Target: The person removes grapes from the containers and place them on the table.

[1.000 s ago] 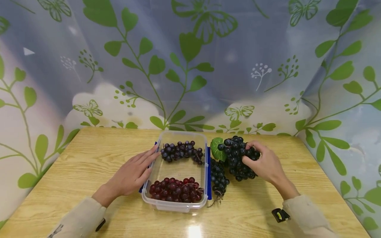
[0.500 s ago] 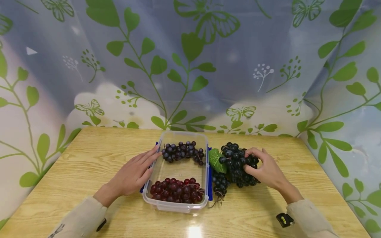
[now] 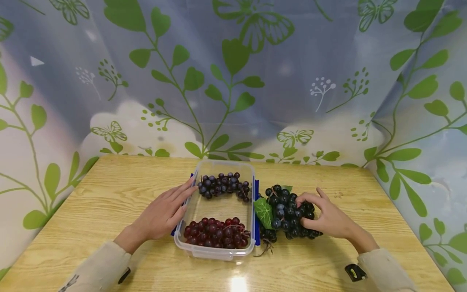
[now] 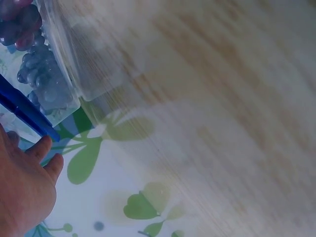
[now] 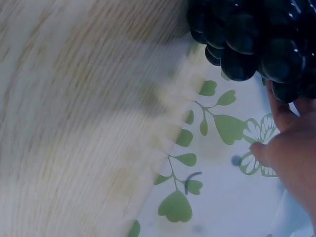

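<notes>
A clear plastic container (image 3: 220, 254) with blue side clips stands mid-table in the head view. Dark purple grapes (image 3: 219, 185) lie at its far end, red grapes (image 3: 215, 233) at its near end. My left hand (image 3: 162, 211) rests its straight fingers on the container's left rim. To the right of the container, my right hand (image 3: 324, 213) pinches a large bunch of black grapes (image 3: 286, 209) with a green leaf (image 3: 263, 211). The bunch mostly covers another dark bunch (image 3: 268, 236), whose stems stick out toward me. In the right wrist view, black grapes (image 5: 242, 34) hang by the fingers.
The wooden table (image 3: 109, 186) ends at a curtain (image 3: 277, 89) printed with green leaves and butterflies. A blue clip (image 3: 257, 233) runs along the container's right side, close to the dark grapes.
My right hand has lowered the black grapes toward the near side of the table, now covering more of the other bunch. The leaf has moved down with them. My left hand stays in place.
</notes>
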`<action>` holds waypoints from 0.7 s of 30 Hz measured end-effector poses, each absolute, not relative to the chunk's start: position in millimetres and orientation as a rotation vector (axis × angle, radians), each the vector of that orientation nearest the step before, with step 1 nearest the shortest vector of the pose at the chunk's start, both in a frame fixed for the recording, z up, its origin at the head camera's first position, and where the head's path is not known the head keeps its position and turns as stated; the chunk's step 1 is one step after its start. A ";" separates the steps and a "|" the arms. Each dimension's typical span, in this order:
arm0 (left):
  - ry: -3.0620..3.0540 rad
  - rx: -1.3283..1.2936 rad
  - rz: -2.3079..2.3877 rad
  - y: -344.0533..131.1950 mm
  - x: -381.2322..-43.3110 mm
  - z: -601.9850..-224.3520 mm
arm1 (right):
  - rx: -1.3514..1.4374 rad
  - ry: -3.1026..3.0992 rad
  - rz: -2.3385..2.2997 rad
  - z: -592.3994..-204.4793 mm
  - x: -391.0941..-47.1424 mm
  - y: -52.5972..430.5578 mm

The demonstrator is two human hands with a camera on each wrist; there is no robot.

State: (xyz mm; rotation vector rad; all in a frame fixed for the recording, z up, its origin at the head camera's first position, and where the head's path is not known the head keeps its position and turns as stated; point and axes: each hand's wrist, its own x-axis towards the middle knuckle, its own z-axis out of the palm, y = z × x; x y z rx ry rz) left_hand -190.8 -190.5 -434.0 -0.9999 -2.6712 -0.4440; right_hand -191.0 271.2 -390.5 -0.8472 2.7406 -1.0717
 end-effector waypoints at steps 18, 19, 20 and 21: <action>-2.648 -1.001 -0.447 -188.3 -191.2 -434.9 | -1.170 2.592 -0.885 -371.6 -184.8 280.7; -2.648 -0.999 -0.445 -188.5 -191.0 -434.9 | -1.182 2.586 -0.864 -369.7 -184.1 279.8; -2.648 -0.998 -0.444 -188.8 -191.1 -435.1 | -1.194 2.576 -0.842 -367.9 -183.4 278.3; -2.646 -0.997 -0.446 -188.9 -191.1 -435.3 | -1.205 2.561 -0.822 -366.1 -182.6 276.5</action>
